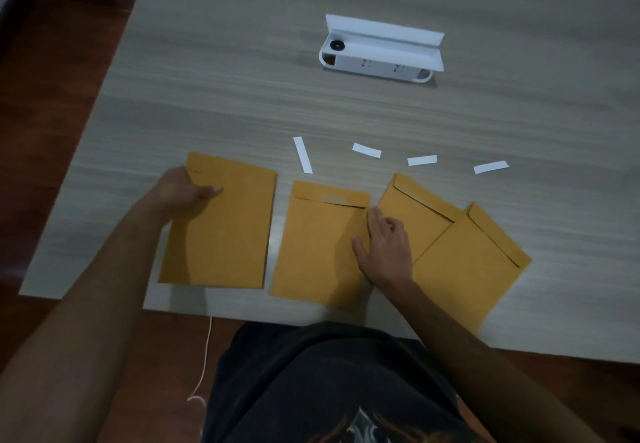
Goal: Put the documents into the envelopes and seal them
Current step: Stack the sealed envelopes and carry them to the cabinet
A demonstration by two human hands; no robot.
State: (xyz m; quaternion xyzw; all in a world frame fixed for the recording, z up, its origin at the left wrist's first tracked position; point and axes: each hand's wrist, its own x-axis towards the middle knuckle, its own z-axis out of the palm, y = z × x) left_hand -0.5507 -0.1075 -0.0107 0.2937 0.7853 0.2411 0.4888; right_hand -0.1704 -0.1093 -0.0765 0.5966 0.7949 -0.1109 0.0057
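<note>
Envelopes, 4 of them, lie in a row along the near edge of the table (pixel 346 113). The left envelope (pixel 221 224) is gripped at its upper left edge by the left hand (pixel 180 193), thumb on top and the fingers hidden beneath; its plain face is up and it appears slightly lifted. The second envelope (pixel 322 245) is pressed at its right edge by the right hand (pixel 384 248), fingers nearly straight and flat, nothing held. Its flap is folded down. The third envelope (pixel 412 214) and fourth envelope (pixel 474 262) lie just to the right, flaps down, the fourth overlapping the third.

Contents cannot be seen in any envelope; no loose documents are in view, so filling is judged done. Beyond the row, 4 white strips (pixel 302 155) are scattered, probably peeled liners. Farther back stands a white box (pixel 381 58), lid open, with a dark round item at its left end.

Risks, as judged: a flap could spring open if pressed too lightly; the left envelope could bend or slip from the one-handed edge grip; the overlapped pair could be dragged askew by the right wrist.
</note>
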